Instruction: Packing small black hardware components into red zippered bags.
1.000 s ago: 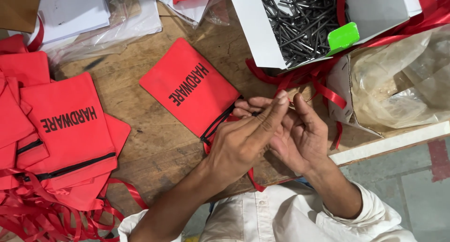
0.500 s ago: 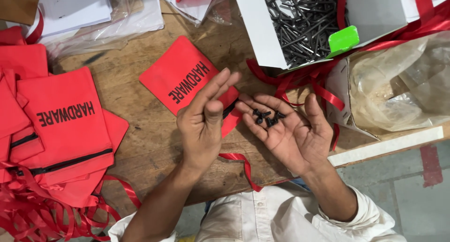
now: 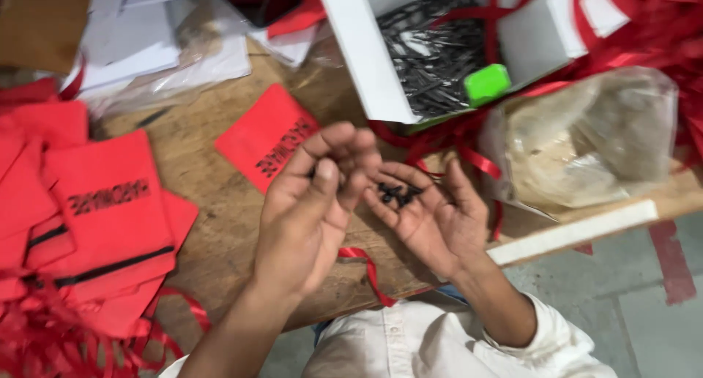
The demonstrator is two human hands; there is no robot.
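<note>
Worn wooden tabletop [image 3: 220, 231] fills the head view, w/ grey floor showing at lower right beyond its pale edge strip. Left side: a heap of red fabric pouches [image 3: 95, 224] w/ black lettering and dark bands, red ribbon [image 3: 88, 341] tangled below them. One more red pouch [image 3: 267, 136] lies flat near centre, just behind the hands. Top: white papers and clear plastic sheets [image 3: 146, 49]. Top right: an open white box [image 3: 432, 49] full of dark metal screws, a bright green block [image 3: 487, 84] at its edge, and beside it a crumpled clear plastic bag [image 3: 586, 140]. Right hand [image 3: 432, 217] is open, palm up, cupping a small pile of black screws [image 3: 395, 195] near the finger bases; it clamps nothing. Left hand [image 3: 322, 195] hovers touching-close at its left, fingers curled inward, thumb meeting fingertips; looks like a pinch on something small and dark, but too blurred to be sure. Vs. half a sec ago: left hand was flat and spread beside the palm, now it's curled in over it, so prob. picking or sorting screws out of the pile. A sec ago both hands were pressed together. Pouch hasn't been lifted.
</note>
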